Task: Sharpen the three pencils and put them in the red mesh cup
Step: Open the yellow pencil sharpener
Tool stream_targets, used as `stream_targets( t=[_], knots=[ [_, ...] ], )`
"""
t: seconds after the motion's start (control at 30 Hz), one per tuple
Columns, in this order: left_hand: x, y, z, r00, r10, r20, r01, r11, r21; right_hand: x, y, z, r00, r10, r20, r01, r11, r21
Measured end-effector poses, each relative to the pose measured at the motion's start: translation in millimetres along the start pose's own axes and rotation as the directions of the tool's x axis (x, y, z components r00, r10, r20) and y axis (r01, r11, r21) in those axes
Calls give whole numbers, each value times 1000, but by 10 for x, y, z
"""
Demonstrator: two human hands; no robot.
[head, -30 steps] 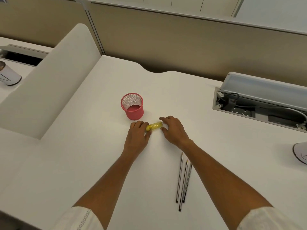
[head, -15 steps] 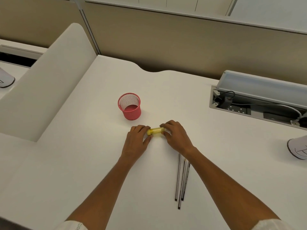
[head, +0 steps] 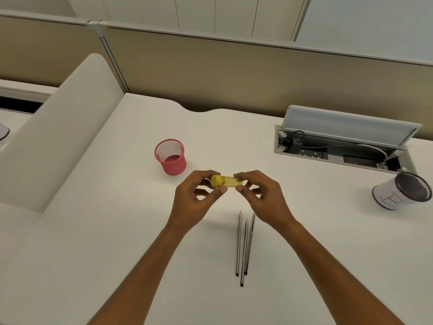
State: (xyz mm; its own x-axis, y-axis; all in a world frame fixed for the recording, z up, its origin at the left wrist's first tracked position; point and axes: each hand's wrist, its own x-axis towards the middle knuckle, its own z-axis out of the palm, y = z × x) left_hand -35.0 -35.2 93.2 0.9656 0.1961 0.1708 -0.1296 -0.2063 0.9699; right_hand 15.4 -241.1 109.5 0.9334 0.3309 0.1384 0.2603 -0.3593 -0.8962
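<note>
Both hands now lift the sharpener off the desk — earlier it lay flat. Left hand pinches its cap end, right hand its body. Sharpener: yellow, stubby, horizontal. Pencils lie untouched just below; red cup up-left, upright.

yellow sharpener horizontal, held | three pencils flat, side by side | red mesh cup upright
</note>
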Motion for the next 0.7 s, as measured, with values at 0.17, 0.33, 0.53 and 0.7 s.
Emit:
stream_targets(
  t=[0.17, 0.33, 0.53, 0.7],
  knots=[
    [-200, 338, 308, 986, -163, -16, 144, 909, -392, -404, -145, -16, 987, 151, -51, -134, 961, 244],
    [-366, 480, 489, 987, -157, 43, 160, 883, -441, -706, -142, 34, 970, 236, -57, -212, 937, 277],
    [-413, 581, 461, 995, 16, 99, -1, 990, -144, -841, -202, -243, 971, 198, -135, -168, 964, 207],
    [-408, 663, 392, 981, 105, 164, -112, 993, 30, -902, -353, -510, 985, 99, -144, -65, 972, 226]
  ],
)
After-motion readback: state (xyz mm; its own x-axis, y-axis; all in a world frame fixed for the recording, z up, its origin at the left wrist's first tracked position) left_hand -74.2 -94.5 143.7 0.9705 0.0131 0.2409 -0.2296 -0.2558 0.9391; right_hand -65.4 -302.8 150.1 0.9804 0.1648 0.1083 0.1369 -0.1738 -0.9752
